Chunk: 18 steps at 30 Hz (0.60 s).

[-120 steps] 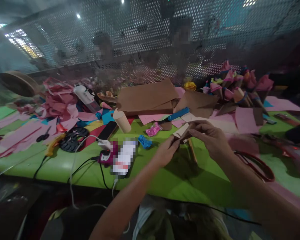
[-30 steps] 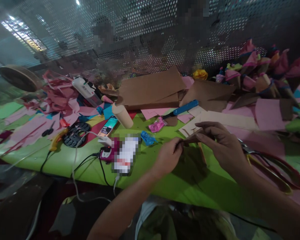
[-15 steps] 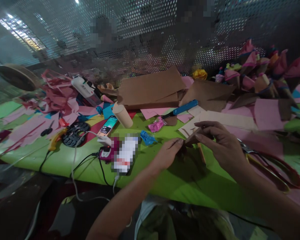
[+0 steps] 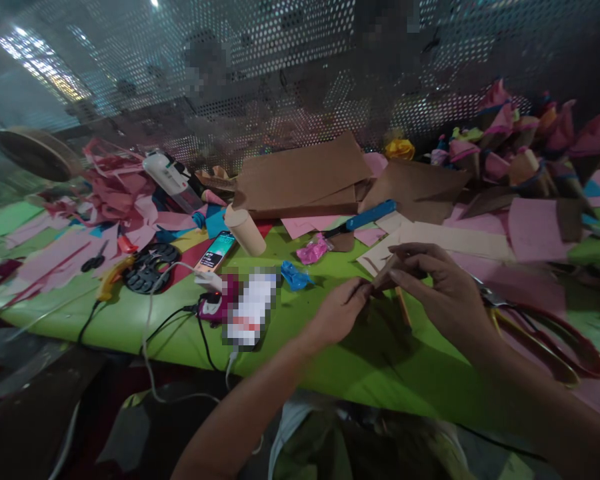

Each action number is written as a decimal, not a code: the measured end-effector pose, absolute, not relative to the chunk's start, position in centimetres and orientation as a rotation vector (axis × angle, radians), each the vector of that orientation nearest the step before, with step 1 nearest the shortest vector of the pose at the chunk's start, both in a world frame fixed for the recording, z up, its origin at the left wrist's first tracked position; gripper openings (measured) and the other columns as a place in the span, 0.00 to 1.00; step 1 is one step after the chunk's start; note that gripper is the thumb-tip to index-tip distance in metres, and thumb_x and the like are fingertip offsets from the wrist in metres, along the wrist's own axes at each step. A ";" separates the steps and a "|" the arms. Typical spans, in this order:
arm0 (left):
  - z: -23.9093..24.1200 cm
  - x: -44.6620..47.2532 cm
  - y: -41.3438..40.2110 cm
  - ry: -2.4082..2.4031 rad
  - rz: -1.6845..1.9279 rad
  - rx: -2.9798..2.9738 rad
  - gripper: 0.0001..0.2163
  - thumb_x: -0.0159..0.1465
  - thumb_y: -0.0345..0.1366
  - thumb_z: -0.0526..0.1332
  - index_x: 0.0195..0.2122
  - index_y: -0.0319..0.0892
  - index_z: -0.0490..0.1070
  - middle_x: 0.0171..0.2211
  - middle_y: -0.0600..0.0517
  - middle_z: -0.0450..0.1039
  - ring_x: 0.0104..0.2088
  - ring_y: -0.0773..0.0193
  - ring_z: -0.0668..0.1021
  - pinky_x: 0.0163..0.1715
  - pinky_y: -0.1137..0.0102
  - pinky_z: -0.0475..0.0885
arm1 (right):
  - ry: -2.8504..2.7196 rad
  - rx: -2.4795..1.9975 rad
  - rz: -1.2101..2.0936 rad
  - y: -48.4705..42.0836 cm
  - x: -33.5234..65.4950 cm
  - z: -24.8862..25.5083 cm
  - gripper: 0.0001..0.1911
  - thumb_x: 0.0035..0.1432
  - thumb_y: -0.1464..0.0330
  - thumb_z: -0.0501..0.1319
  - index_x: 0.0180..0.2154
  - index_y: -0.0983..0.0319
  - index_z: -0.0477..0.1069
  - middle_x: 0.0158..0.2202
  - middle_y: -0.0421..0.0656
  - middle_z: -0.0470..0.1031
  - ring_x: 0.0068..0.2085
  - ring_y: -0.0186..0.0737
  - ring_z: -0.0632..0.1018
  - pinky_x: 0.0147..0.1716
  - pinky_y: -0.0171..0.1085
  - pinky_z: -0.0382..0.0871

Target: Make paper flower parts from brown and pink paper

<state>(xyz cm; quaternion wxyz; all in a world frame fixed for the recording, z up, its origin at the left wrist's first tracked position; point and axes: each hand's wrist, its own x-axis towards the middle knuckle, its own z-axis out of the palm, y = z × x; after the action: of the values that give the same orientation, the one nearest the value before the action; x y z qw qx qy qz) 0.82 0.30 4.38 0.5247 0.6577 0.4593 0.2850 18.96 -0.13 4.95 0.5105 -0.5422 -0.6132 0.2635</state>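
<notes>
Between my two hands is a small piece of brown paper point(image 4: 383, 276), partly covered by my fingers. My left hand point(image 4: 341, 308) pinches its near left end between thumb and fingers. At its other end, my right hand point(image 4: 433, 283) grips it with bent fingers and thumb. Just below the paper a pencil point(image 4: 403, 310) lies on the green table point(image 4: 380, 373). Large scissors point(image 4: 545, 333) with red and yellow handles rest to the right of my right hand. Cream paper strips point(image 4: 445, 240) lie beyond my fingers.
Further back are a brown cardboard sheet point(image 4: 300, 173), a blue-handled cutter point(image 4: 367, 217) and a cardboard tube point(image 4: 246, 231). Phones point(image 4: 253, 310) with charging cables and a yellow glue gun point(image 4: 114, 280) lie to the left. Pink paper cones point(image 4: 510, 147) crowd the back right.
My left hand has shifted slightly, and its fingers are curled a little more around the paper's end. The brown paper has tilted a little. My right hand stays nearly in place.
</notes>
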 end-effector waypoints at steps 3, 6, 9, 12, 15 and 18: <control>4.2 0.9 0.3 1.126 0.685 1.603 0.12 0.71 0.40 0.51 0.29 0.44 0.60 0.30 0.54 0.67 0.34 0.64 0.69 0.36 0.69 0.64 | -1.506 -1.301 0.625 -0.1 18.9 5.0 0.09 0.58 0.61 0.65 0.27 0.55 0.79 0.42 0.46 0.76 0.51 0.51 0.76 0.47 0.48 0.73; 4.0 1.0 0.4 1.166 0.671 1.640 0.11 0.70 0.38 0.51 0.29 0.44 0.60 0.30 0.54 0.67 0.34 0.64 0.69 0.35 0.69 0.62 | -1.508 -1.308 0.629 -0.1 19.0 5.0 0.08 0.57 0.61 0.65 0.28 0.55 0.80 0.42 0.46 0.76 0.52 0.51 0.76 0.46 0.47 0.74; 3.8 0.9 0.5 1.190 0.660 1.676 0.10 0.70 0.36 0.51 0.30 0.44 0.60 0.30 0.54 0.68 0.33 0.64 0.69 0.33 0.70 0.62 | -1.506 -1.318 0.632 -0.1 19.0 5.1 0.08 0.56 0.61 0.66 0.27 0.55 0.80 0.43 0.46 0.76 0.52 0.51 0.76 0.46 0.47 0.74; 3.6 0.9 0.5 1.206 0.649 1.716 0.10 0.70 0.36 0.51 0.30 0.44 0.61 0.29 0.54 0.68 0.32 0.64 0.69 0.33 0.70 0.62 | -1.488 -1.324 0.635 -0.1 19.0 5.3 0.10 0.56 0.60 0.66 0.26 0.55 0.80 0.42 0.46 0.76 0.51 0.51 0.77 0.47 0.48 0.74; 3.6 1.0 0.3 1.234 0.627 1.786 0.09 0.71 0.35 0.51 0.32 0.44 0.63 0.31 0.54 0.70 0.34 0.63 0.72 0.36 0.69 0.64 | -1.480 -1.334 0.645 -0.2 19.0 5.5 0.11 0.55 0.58 0.66 0.25 0.55 0.79 0.41 0.47 0.77 0.51 0.52 0.77 0.49 0.50 0.73; 3.7 1.1 0.1 1.244 0.579 1.855 0.09 0.71 0.34 0.51 0.34 0.44 0.66 0.33 0.53 0.72 0.35 0.63 0.74 0.37 0.70 0.67 | -1.473 -1.380 0.600 -0.5 19.3 5.4 0.10 0.54 0.57 0.66 0.25 0.53 0.80 0.43 0.47 0.78 0.50 0.53 0.78 0.51 0.53 0.72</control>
<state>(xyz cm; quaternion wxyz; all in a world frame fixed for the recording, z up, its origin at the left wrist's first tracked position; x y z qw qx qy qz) 1.13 0.10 3.70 0.4052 0.7350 0.4929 0.2294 19.32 -0.48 5.40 0.4949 -0.5696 -0.6078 0.2474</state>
